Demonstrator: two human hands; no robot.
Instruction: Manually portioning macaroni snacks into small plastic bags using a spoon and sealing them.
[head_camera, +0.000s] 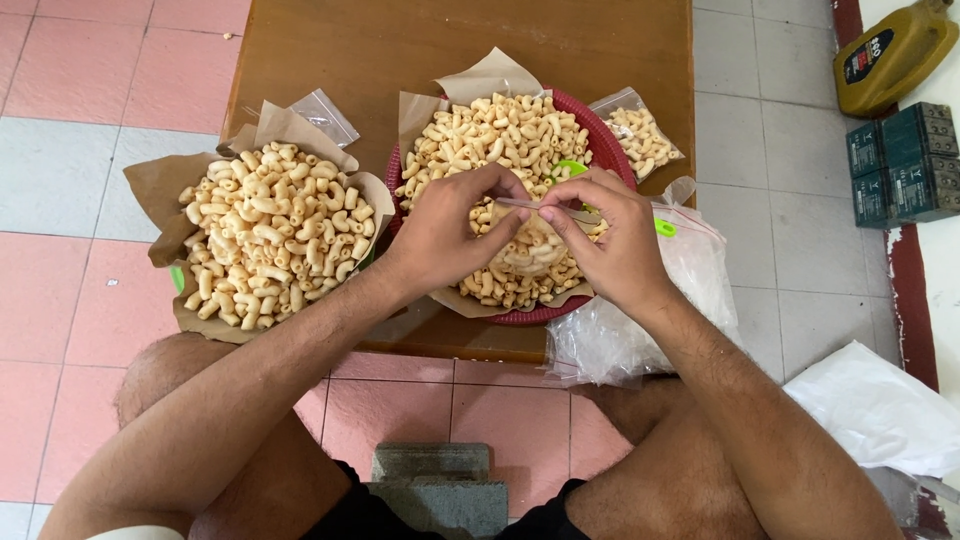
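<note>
A seated person's left hand (445, 235) and right hand (610, 240) pinch shut the top of a small clear bag (530, 245) of macaroni snacks, above a red basket (610, 135) near the tabletop's front edge. A filled clear packet (643, 135) lies at the right edge, and a paper-lined heap (270, 235) overhangs the left edge.

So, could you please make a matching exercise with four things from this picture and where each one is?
Things:
1. red basket
2. yellow jug
3. small filled bag
4. small clear bag

Places:
a. on the floor, far right, beside dark green boxes
b. pinched between the left hand and right hand
c. on the wooden table, lined with brown paper, full of macaroni snacks
d. on the table, just right of the basket

Pairs: 1-c, 2-a, 3-d, 4-b
</note>
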